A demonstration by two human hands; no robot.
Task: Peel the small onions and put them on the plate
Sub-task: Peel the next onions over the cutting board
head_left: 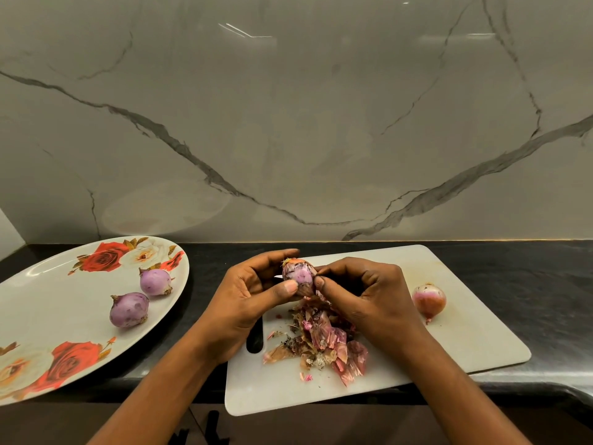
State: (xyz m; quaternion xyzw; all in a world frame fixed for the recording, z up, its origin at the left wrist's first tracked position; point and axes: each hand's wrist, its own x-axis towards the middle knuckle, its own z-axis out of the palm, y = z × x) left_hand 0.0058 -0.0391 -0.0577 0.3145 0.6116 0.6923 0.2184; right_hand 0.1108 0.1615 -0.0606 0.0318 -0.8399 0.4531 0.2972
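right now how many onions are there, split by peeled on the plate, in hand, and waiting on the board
Peeled onions on the plate: 2
Onion being peeled, held by left hand and right hand: 1
Unpeeled onion on the cutting board: 1
Total: 4 onions

A person's left hand (253,295) and right hand (372,293) are appearing bare, the left forearm (167,380) and right forearm (449,377) showing uncovered down to the view's lower edge; the left thumbnail (291,286) is showing short and neatly trimmed.
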